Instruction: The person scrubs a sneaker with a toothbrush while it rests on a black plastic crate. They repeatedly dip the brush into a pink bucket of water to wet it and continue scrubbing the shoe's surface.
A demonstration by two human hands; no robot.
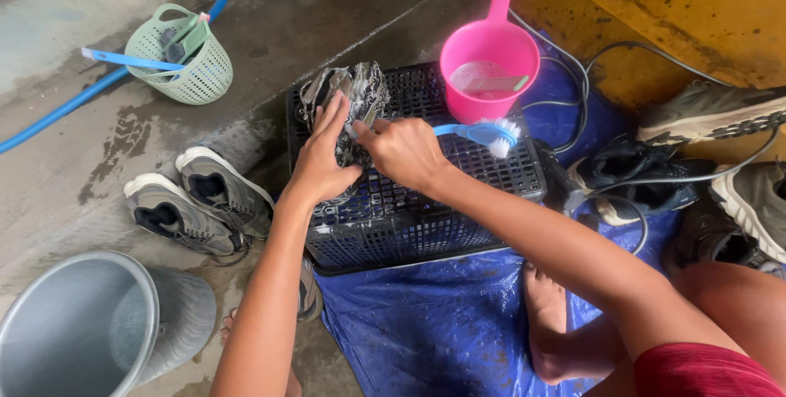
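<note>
A wet dark shoe (360, 94) lies on an upturned black plastic crate (426, 209). My left hand (323, 155) presses flat against the shoe's side, fingers spread over it. My right hand (403, 151) touches the shoe with its fingertips and grips the handle of a blue brush (483, 133) whose white bristles point right, away from the shoe. A pink scoop (490, 57) with a long handle stands on the crate's far right corner, with some water and a pale object inside.
A pair of grey sneakers (201, 200) lies left of the crate on wet concrete. A grey bucket (90, 327) stands at lower left. A green basket (184, 57) with brushes and a blue hose (74, 98) are at upper left. More shoes (712, 168) and black cables sit right, over a blue tarp (442, 323).
</note>
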